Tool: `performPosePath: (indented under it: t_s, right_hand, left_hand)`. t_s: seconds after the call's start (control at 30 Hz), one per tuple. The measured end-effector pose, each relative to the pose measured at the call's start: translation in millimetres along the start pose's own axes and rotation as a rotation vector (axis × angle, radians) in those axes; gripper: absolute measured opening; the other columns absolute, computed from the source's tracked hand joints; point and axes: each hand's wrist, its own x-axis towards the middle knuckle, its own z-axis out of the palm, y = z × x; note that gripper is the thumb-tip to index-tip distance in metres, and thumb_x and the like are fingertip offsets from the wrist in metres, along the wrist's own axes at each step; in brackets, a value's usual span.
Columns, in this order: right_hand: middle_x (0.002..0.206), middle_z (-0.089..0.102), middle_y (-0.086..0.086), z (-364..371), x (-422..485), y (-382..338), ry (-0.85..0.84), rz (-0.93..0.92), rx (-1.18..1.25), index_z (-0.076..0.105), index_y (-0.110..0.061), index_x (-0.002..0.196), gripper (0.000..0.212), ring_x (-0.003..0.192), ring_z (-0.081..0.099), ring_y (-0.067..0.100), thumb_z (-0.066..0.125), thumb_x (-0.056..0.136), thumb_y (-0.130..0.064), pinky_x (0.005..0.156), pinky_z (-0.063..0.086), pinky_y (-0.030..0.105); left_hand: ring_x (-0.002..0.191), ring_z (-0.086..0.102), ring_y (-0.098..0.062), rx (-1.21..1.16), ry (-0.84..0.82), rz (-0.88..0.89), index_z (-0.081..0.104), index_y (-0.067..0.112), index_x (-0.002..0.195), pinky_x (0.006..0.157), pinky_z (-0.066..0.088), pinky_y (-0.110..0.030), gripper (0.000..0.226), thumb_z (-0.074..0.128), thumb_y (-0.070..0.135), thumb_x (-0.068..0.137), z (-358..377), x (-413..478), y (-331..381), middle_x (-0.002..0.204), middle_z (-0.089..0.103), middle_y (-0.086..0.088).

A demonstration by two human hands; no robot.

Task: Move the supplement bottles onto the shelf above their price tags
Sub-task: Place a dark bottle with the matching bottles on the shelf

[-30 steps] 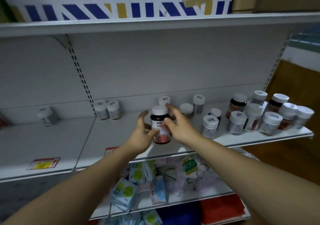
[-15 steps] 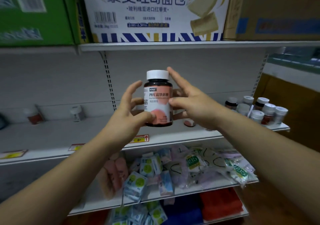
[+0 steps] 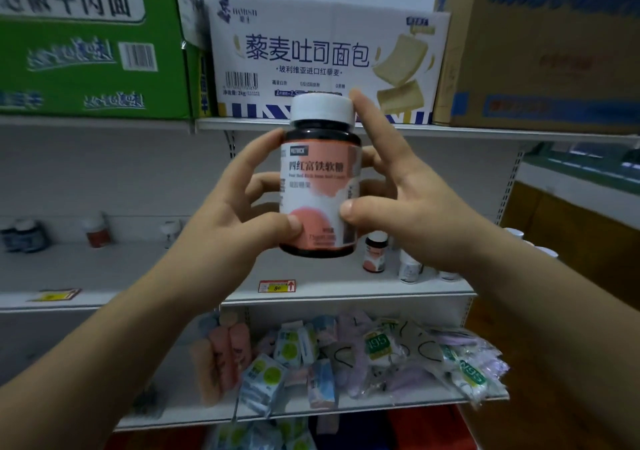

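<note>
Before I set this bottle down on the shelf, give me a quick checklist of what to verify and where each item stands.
1. Grip: left hand and right hand both hold the dark bottle, thumbs on its label: ok.
2. White cap is on the bottle: ok.
3. Bottle upright, label toward the camera: ok.
4. Red price tag on the shelf edge matches this bottle: cannot tell, its print is too small.
5. Room on the shelf above that tag: cannot tell, the bottle and hands hide most of it.
6. Small pink-labelled bottle stands apart, right of the tag: ok.
</note>
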Motion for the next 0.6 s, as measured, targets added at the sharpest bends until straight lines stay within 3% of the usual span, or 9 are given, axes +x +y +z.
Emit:
performPosePath:
  t_s: [0.13,0.27,0.5,0.6]
  right_hand:
    - [0.125,0.049,-0.012,-5.7,-10.5,-1.5,-0.031,-0.107,0.007,0.015,-0.066,0.126,0.088,0.105,0.062,0.008,0.063,0.073,-0.015,0.080,0.053,0.025]
    - [0.141,0.042,-0.012,-6.5,-17.8,2.0,-0.048,-0.158,0.044,0.009,-0.066,0.129,0.082,0.118,0.055,0.008,0.054,0.073,-0.025,0.089,0.052,0.030]
    - [0.148,0.036,-0.009,-13.3,-14.1,17.8,-0.038,-0.122,0.084,0.009,-0.066,0.127,0.083,0.112,0.057,0.006,0.048,0.079,-0.010,0.085,0.051,0.027]
    - [0.146,0.037,-0.008,-15.3,-9.3,29.2,-0.021,-0.073,0.077,0.008,-0.063,0.129,0.083,0.102,0.061,0.014,0.047,0.079,-0.010,0.083,0.054,0.028]
  left_hand:
    - [0.095,0.066,-0.028,0.011,0.015,0.072,0.049,0.053,0.120,0.079,0.056,-0.041,0.072,0.067,0.022,0.057,13.1,-7.4,7.7,0.110,0.062,-0.003]
    - [0.097,0.065,-0.029,0.045,0.034,0.112,0.048,0.053,0.120,0.079,0.057,-0.043,0.073,0.068,0.022,0.057,23.0,-9.8,10.1,0.110,0.062,-0.003]
    - [0.092,0.067,-0.022,0.079,0.057,0.057,0.047,0.055,0.118,0.075,0.055,-0.030,0.071,0.069,0.025,0.058,32.0,0.5,1.7,0.101,0.064,0.009]
    - [0.088,0.068,-0.018,0.083,0.075,-0.006,0.046,0.054,0.119,0.075,0.054,-0.029,0.073,0.069,0.025,0.056,33.3,8.2,-7.6,0.097,0.065,0.013]
